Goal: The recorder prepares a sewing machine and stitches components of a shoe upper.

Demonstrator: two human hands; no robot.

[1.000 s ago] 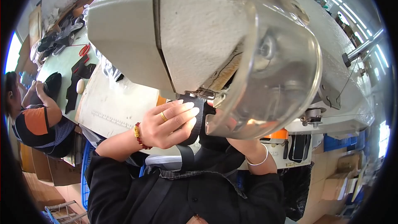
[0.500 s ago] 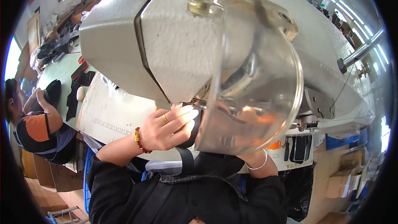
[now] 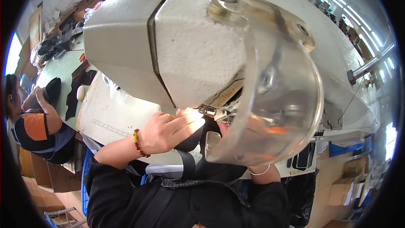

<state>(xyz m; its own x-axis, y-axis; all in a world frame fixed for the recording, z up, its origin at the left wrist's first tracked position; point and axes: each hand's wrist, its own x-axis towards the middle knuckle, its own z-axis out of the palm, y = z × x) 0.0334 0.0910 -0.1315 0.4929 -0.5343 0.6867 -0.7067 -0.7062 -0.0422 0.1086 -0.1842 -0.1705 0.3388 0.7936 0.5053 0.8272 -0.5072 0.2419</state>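
A large off-white sewing machine head (image 3: 198,55) fills the upper middle, with a curved clear plastic shield (image 3: 291,101) in front of its needle area. My left hand (image 3: 164,133), wearing a ring and a red bead bracelet, has its fingers together on a curved black fabric piece (image 3: 190,142) beside the metal presser foot (image 3: 207,110). Bright light falls on those fingertips. My right hand (image 3: 258,133) is behind the shield, blurred by the plastic. One fingertip of it shows at the black piece, right of the foot; its other fingers cannot be made out.
The pale table (image 3: 112,116) has a ruler scale along it. Left of it, a co-worker (image 3: 38,128) holds a dark piece at a greenish table (image 3: 59,69) with black scraps and red-handled scissors. Cardboard boxes (image 3: 344,190) stand at the right.
The machine and shield sit farther right in the picture, opening a clearer sight of the presser foot. My left hand remains by the foot on the black piece, slightly turned.
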